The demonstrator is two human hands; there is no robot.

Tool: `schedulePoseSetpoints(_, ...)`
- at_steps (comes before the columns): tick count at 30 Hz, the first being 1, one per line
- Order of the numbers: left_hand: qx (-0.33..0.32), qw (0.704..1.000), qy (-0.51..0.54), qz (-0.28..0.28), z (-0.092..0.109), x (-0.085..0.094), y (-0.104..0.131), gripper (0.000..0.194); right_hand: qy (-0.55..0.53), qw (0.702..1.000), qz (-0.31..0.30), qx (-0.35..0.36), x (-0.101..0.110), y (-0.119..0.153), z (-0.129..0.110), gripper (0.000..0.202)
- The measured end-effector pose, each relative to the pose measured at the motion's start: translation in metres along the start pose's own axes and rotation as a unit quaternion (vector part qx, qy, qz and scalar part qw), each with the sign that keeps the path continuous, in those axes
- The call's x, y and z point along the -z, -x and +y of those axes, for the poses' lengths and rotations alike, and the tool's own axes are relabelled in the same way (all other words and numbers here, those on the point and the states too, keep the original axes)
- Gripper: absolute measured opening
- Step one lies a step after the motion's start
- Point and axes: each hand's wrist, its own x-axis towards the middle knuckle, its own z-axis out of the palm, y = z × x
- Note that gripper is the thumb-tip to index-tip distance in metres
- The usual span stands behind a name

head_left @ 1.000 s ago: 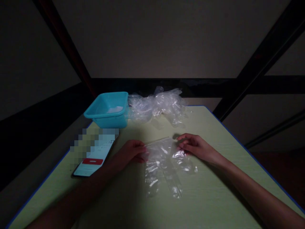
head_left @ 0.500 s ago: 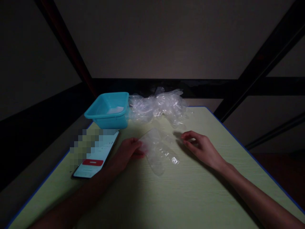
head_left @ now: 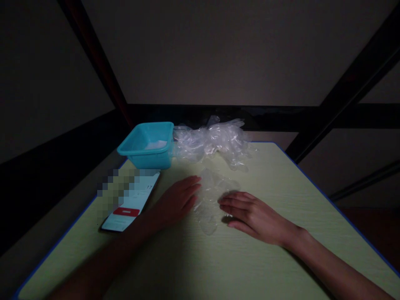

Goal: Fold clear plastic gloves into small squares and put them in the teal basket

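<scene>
A clear plastic glove (head_left: 208, 200) lies on the light table (head_left: 250, 266) between my two hands. My left hand (head_left: 179, 200) rests at the glove's left edge, its fingers stretched out and holding nothing. From the right, my right hand (head_left: 250, 212) lies palm down with its fingertips over the glove's right part, fingers extended and thumb apart. Beyond them, a heap of similar clear plastic gloves (head_left: 218, 139) is piled at the table's far edge.
A turquoise basket (head_left: 150, 160) with something white inside stands at the far left, touching the glove heap. A lit phone (head_left: 134, 204) lies left of my left hand, near my forearm. Behind the table is a wall.
My left hand has let go of the glove and spread its fingers. My right hand has moved left and nearer, onto the glove, which now lies flatter. The view has shifted slightly.
</scene>
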Motion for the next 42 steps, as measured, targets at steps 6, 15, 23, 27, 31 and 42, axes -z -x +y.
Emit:
schedulePoseSetpoints(6, -0.023, 1.000, -0.006, -0.004, -0.005, -0.005, -0.002, 0.030, -0.002, 1.000, 0.003, -0.004, 0.002, 0.001, 0.003, 0.035)
schedulePoseSetpoints(15, -0.050, 0.999, -0.004, -0.015, 0.014, -0.002, -0.001, 0.023, 0.007, 1.000, 0.010, 0.006, 0.013, 0.007, 0.016, 0.036)
schedulePoseSetpoints(23, -0.055, 0.997, -0.048, -0.031, 0.003, -0.001, 0.001, 0.032, 0.048, 0.998, 0.039, 0.003, 0.015, 0.009, 0.016, 0.040)
schedulePoseSetpoints(27, -0.057, 0.987, -0.064, -0.134, 0.000, 0.001, 0.002, 0.048, 0.062, 0.997, 0.036, 0.007, 0.015, 0.009, 0.015, 0.040)
schedulePoseSetpoints(31, -0.034, 0.985, -0.071, -0.155, 0.010, -0.003, 0.003, 0.049, 0.075, 0.996, 0.041, 0.007, 0.015, 0.009, 0.015, 0.038)
schedulePoseSetpoints(42, -0.021, 0.999, 0.000, 0.030, 0.049, -0.014, 0.012, 0.042, 0.093, 0.992, 0.034, 0.073, 0.017, 0.005, -0.012, 0.035)
